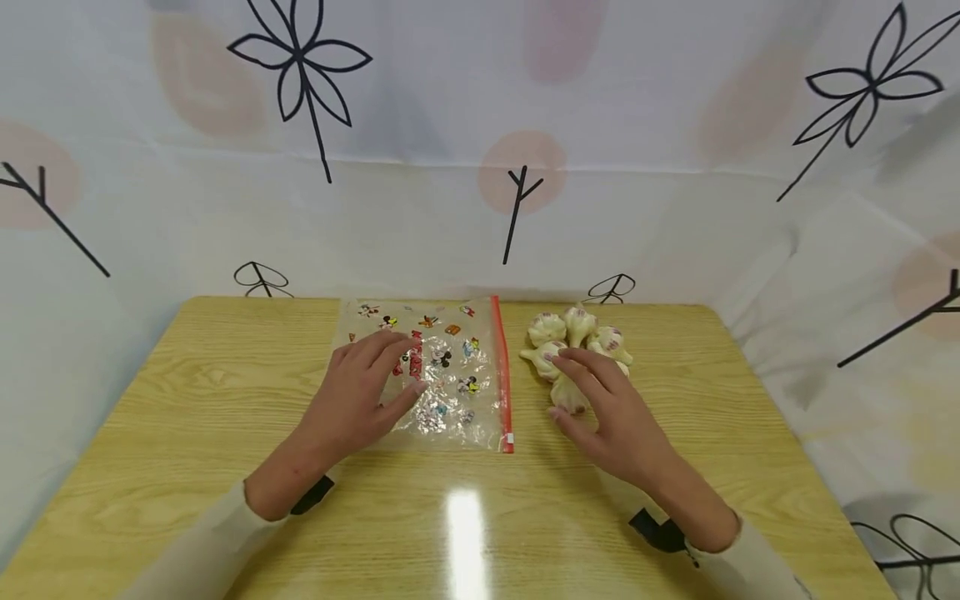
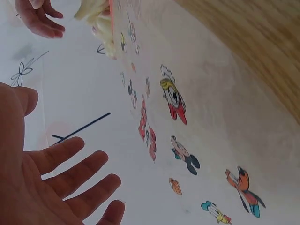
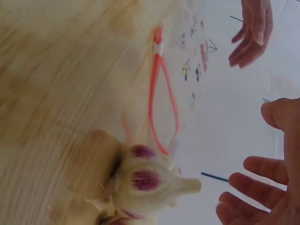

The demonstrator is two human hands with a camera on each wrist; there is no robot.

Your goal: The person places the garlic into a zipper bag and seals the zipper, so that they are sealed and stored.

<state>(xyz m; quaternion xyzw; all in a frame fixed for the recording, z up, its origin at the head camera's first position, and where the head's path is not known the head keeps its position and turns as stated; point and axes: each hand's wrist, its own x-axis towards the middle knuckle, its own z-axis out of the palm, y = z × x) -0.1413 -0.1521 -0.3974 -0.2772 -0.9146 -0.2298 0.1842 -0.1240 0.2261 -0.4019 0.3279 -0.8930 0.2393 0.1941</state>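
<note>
A clear zip bag (image 1: 480, 408) printed with cartoon characters lies flat on the table, its red zip edge (image 1: 502, 375) toward the right. In the right wrist view the bag's red mouth (image 3: 151, 108) gapes a little. Over the bag's left half hovers my left hand (image 1: 360, 392), fingers spread and holding nothing. Several garlic bulbs (image 1: 547, 329) sit in a cluster to the right of the bag. My right hand (image 1: 618, 417) is above the near side of that cluster, fingers relaxed and partly covering some bulbs. One bulb (image 3: 145, 183) with purple patches shows close up in the right wrist view.
The wooden table (image 1: 225, 358) reaches back to a white cloth (image 1: 420, 225) with leaf and twig drawings, which also hangs at both sides. Each wrist bears a dark strapped device (image 1: 658, 531). A bright light reflection falls on the table's front middle.
</note>
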